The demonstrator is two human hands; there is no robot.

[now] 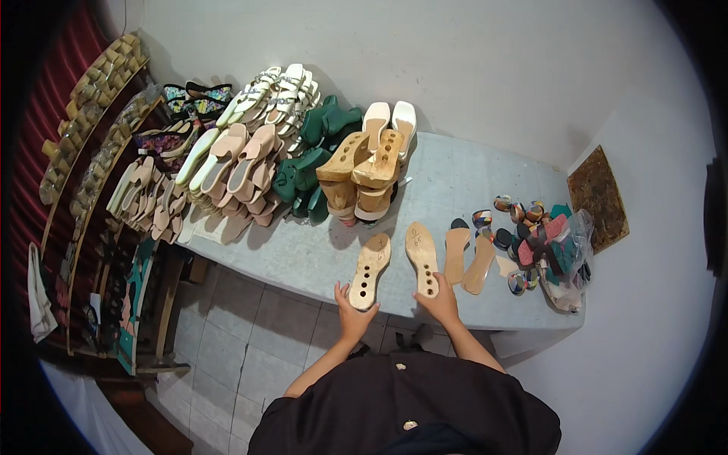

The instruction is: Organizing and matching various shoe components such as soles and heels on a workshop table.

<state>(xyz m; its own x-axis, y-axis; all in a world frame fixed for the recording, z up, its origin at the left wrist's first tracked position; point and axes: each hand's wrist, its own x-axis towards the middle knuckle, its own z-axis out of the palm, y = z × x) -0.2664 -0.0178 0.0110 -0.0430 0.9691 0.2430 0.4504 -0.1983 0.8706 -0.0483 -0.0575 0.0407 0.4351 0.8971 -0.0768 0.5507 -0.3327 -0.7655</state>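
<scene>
Both my hands are at the table's front edge, each gripping a sole-shaped wooden shoe last with a row of dark holes and handwriting on it. My left hand [353,314] has its fingers round the heel end of the left wooden shoe last [372,262]. The right wooden shoe last [419,254] is held at its heel by my right hand [440,301]. Both toes point away from me, slightly apart. Just right of them lie two tan insoles [456,254]. Behind, more wooden lasts [379,163] are piled in front of white sandals [404,115].
Stacked sandals [254,155] and green shoes [303,178] crowd the table's left side. Patterned straps, heels and a plastic bag [580,235] lie at the right on the grey-covered table [470,171]. Racks of wooden blocks [91,98] stand far left; a brown board [599,199] leans by the wall.
</scene>
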